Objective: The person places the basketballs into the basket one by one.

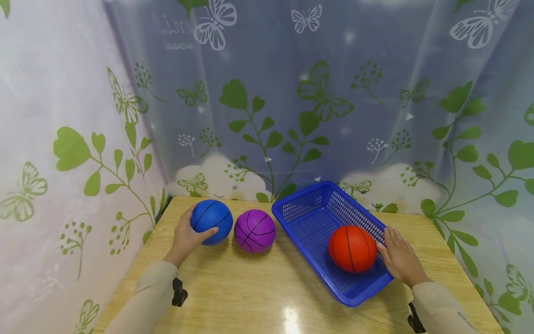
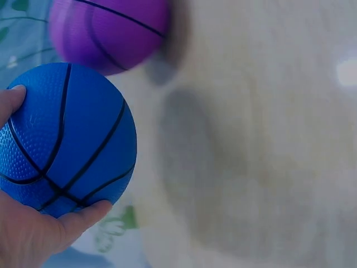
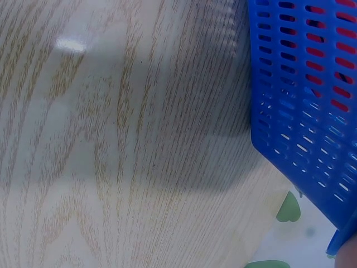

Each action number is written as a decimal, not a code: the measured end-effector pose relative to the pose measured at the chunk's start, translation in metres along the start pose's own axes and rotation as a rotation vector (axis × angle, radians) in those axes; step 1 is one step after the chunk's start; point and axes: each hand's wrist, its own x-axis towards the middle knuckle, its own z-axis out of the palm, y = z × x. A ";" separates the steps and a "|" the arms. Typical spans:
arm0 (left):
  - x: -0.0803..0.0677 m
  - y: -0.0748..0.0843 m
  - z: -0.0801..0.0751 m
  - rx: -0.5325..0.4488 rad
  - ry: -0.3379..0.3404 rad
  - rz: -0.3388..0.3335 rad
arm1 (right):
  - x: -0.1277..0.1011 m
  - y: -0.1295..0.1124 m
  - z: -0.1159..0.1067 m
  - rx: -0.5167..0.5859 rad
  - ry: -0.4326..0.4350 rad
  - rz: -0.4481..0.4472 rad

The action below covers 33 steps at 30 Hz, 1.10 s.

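Note:
A small blue basketball (image 1: 212,220) sits at the table's far left, and my left hand (image 1: 186,237) grips it with thumb and fingers curled round its sides. In the left wrist view the blue ball (image 2: 67,139) fills my palm. Just to its right lies a purple basketball (image 1: 254,230), also seen as the purple ball (image 2: 109,30) from the wrist. A red-orange basketball (image 1: 352,248) lies inside a blue mesh basket (image 1: 310,204). My right hand (image 1: 399,257) rests flat with straight fingers on the basket's right rim, beside the red ball. The basket's wall (image 3: 304,100) shows in the right wrist view.
The wooden table (image 1: 250,297) is hemmed in by a butterfly-and-leaf curtain (image 1: 267,102) at the back and both sides. Bare wood lies in front of the balls and basket. The basket stands askew, its near corner pointing toward the front edge.

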 end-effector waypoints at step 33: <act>0.025 0.175 0.119 -0.182 -0.084 0.269 | 0.000 0.003 0.001 0.023 0.035 0.000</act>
